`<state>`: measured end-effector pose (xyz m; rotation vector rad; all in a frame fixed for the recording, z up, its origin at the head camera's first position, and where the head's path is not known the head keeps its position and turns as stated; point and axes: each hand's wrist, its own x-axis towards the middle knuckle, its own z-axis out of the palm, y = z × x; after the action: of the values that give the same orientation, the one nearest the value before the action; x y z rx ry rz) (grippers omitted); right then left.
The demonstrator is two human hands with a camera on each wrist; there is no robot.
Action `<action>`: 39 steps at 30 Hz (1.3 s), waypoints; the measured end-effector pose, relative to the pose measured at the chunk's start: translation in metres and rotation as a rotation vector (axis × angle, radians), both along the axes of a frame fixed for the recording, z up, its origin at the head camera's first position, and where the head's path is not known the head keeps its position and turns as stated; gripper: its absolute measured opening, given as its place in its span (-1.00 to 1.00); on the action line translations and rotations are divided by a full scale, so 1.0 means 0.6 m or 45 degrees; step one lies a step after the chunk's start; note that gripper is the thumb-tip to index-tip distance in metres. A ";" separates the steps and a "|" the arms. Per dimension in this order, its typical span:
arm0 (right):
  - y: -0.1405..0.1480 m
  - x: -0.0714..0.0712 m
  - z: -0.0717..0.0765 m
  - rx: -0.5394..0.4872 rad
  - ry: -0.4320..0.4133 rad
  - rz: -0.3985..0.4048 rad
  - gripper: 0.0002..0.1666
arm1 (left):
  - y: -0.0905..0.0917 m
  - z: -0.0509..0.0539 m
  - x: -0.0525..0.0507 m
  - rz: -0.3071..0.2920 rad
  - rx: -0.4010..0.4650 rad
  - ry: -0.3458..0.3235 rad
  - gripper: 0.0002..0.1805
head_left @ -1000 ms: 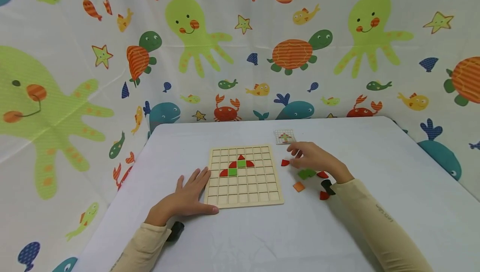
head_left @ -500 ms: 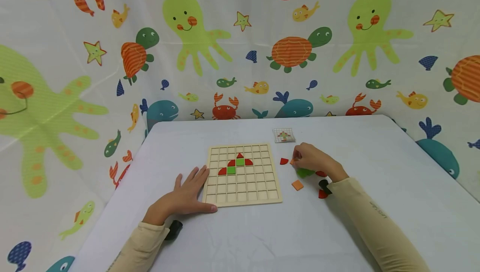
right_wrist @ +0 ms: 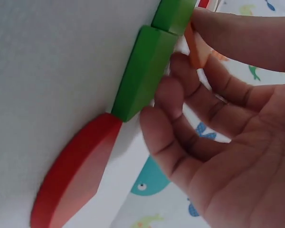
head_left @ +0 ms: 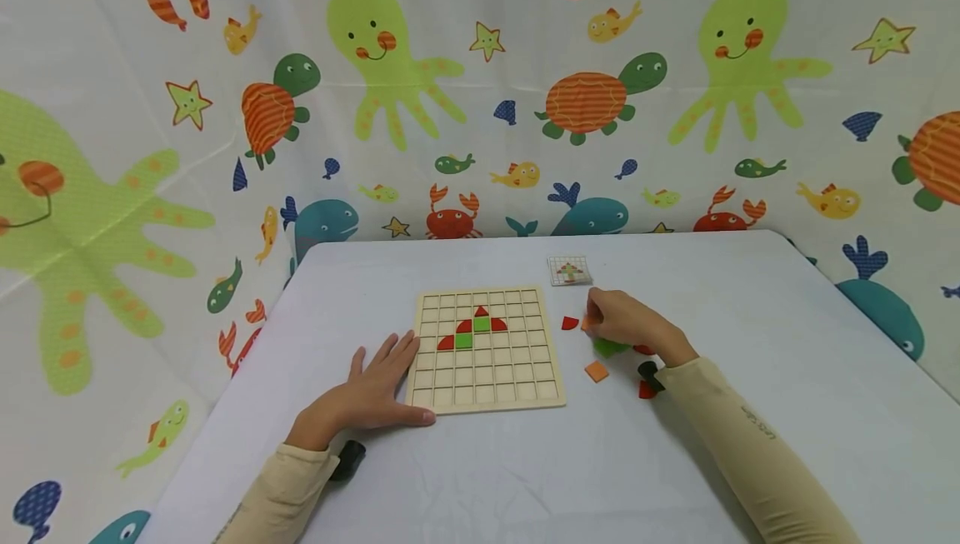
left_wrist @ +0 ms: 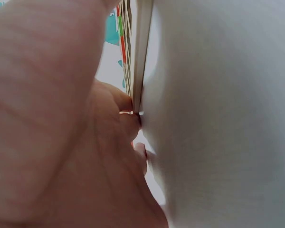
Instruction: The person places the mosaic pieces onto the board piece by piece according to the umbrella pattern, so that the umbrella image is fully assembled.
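Orange flat wood-look piece (right_wrist: 198, 53) just got grabbed, basically. It was pinched between the thumb and fingers of the right hand (head_left: 628, 317); a second earlier those fingers were spread, with no orange visible at them. It was held low over the white cloth-covered table (head_left: 697, 277), off the right edge of the pale wooden square grid board (head_left: 517, 376) and level with its upper half. Whether it was fully clear of the cloth couldn't be told.

Hands were kept well apart, btw. The left hand (head_left: 366, 396) was laid at the board's left edge, fingers straight and touching it, thumb by the near left corner, so the board looked steadied.

No change on the board itself: six pieces were set in the grid, red curved ones, a red triangle (head_left: 481, 311) and two green squares (head_left: 482, 325). So, as a guess, the work was at the pick-up stage, with the orange one not yet placed.

Two green wood-look blocks (right_wrist: 145, 71) were left touching beside the fingertips, an orange wood-look square (head_left: 597, 371) lay nearer the board's near right corner, and a small printed pattern card (head_left: 568, 270) was left toward the table's far edge.
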<state>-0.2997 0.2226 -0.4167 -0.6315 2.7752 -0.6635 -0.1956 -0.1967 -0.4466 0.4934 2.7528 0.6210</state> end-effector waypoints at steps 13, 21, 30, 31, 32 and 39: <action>-0.004 -0.002 0.004 -0.168 -0.045 -0.060 -0.92 | -0.004 -0.003 0.004 0.013 0.003 0.000 0.42; -0.021 -0.004 0.010 -0.265 0.001 -0.013 -0.95 | -0.005 0.003 0.002 0.011 -0.009 0.012 0.42; -0.059 -0.001 0.015 -0.375 0.017 0.092 -0.96 | 0.001 0.000 0.003 0.018 -0.010 0.004 0.43; -0.065 -0.002 0.015 -0.380 0.017 0.100 -0.96 | 0.001 0.000 0.003 0.019 -0.012 0.007 0.43; -0.071 -0.002 0.016 -0.390 0.010 0.105 -0.95 | 0.001 -0.001 0.003 0.020 -0.012 0.009 0.43; -0.121 -0.002 0.023 -0.401 0.025 0.190 -0.94 | 0.000 -0.003 0.004 0.023 -0.003 0.007 0.42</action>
<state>-0.3009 0.1500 -0.4029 -0.8990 2.6280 -1.0756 -0.1935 -0.1966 -0.4483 0.4708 2.7656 0.6216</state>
